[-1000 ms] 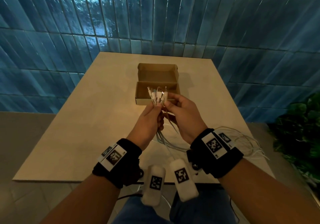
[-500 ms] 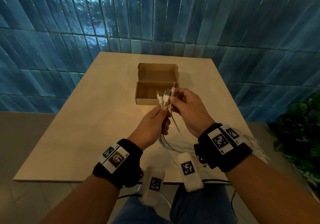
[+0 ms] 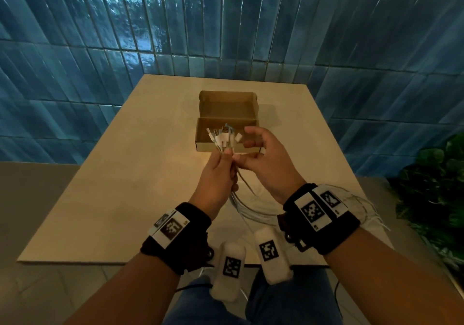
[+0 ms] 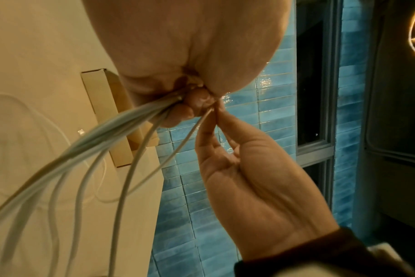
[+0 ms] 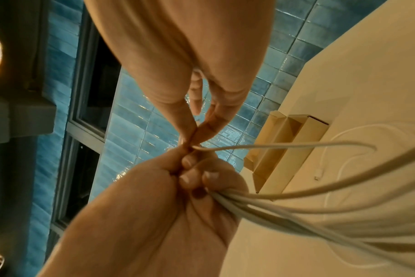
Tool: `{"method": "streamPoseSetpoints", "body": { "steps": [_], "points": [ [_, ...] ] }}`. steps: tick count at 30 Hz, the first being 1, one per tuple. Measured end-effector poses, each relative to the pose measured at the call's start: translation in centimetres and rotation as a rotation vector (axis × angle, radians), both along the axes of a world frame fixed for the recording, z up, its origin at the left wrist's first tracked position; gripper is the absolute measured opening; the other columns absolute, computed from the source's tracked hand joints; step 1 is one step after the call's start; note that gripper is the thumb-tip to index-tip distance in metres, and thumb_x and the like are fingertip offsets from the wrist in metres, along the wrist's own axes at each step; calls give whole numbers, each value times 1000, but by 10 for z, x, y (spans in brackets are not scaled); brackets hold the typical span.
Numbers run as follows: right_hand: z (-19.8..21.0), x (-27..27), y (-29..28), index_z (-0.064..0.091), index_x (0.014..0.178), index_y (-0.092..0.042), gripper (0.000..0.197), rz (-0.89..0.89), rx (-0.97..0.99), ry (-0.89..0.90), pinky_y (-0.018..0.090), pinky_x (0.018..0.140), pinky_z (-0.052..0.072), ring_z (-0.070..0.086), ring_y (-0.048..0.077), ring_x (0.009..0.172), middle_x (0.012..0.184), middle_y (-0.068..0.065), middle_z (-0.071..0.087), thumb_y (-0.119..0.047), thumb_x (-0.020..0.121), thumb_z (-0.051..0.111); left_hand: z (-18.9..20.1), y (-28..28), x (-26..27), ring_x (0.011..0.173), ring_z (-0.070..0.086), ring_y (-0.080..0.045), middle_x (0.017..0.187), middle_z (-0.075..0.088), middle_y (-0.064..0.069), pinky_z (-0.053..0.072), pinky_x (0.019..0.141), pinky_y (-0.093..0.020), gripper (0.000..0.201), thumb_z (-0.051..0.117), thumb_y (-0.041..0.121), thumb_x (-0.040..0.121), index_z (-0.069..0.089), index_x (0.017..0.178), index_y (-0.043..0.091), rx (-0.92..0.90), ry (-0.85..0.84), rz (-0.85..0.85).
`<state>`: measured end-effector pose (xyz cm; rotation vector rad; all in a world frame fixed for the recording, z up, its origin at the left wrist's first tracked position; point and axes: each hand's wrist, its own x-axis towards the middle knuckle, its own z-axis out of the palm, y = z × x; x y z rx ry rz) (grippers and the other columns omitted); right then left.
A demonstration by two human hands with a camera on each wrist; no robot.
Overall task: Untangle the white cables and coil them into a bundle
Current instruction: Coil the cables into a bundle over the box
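Several white cables (image 3: 247, 210) are gathered in my left hand (image 3: 226, 160), which grips them in a fist just below their connector ends (image 3: 223, 137); the ends fan upward in front of the box. The left wrist view shows the strands (image 4: 95, 144) streaming out of that fist (image 4: 190, 106) toward the table. Beside it, my right hand (image 3: 241, 157) pinches one cable between thumb and forefinger, its other fingers spread. In the right wrist view that pinch (image 5: 190, 144) holds a single strand (image 5: 272, 145) looping away, above the left fist (image 5: 192, 180).
An open cardboard box (image 3: 204, 147) stands mid-table on the beige table (image 3: 125, 174), lid up behind it. More white cable (image 3: 361, 206) lies loose near the table's right front edge. A green plant (image 3: 437, 186) sits on the right. Blue tiled wall runs behind.
My right hand has let go of the connector ends and dropped to pinch a cable just under them, fingers now spread. The bundle has shifted slightly left.
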<state>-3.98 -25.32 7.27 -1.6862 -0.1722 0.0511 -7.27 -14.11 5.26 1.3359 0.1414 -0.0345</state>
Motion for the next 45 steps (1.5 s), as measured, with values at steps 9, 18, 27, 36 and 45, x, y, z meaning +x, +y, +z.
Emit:
{"method": "streamPoseSetpoints", "body": {
  "steps": [9,18,27,36,45],
  "points": [
    [10,6,-12,35,137,-24,71,171,-164,97,25,67,50,64,14,80,109,1,58,-11,78,74,1,6,-1,47,30,-6,59,35,6,27,51,-23,27,39,29,104,48,79,22,22,14,-61],
    [18,10,-8,50,116,-14,41,29,91,148,37,82,57,64,23,88,100,13,60,-1,82,68,-2,2,2,53,38,-5,72,53,4,34,51,-24,25,39,37,103,54,98,17,299,-53,-152],
    [17,12,-13,59,105,-8,19,39,210,150,18,62,52,61,11,67,78,4,65,-3,87,61,3,9,2,47,36,-7,59,53,2,34,48,-20,31,38,34,104,47,82,14,202,-23,-208],
    [-6,-5,0,37,126,-22,52,126,43,183,31,82,54,66,18,95,114,4,61,-45,84,59,-2,13,5,85,64,-18,96,70,-4,51,81,-27,39,37,39,104,65,103,13,145,-78,-118],
    [-22,-9,-24,55,83,-22,14,350,-327,-43,19,58,34,41,2,57,66,-11,50,-18,96,51,11,23,12,51,42,-9,58,40,8,55,71,-33,31,29,26,106,44,81,15,-46,-224,35]
  ]
}}
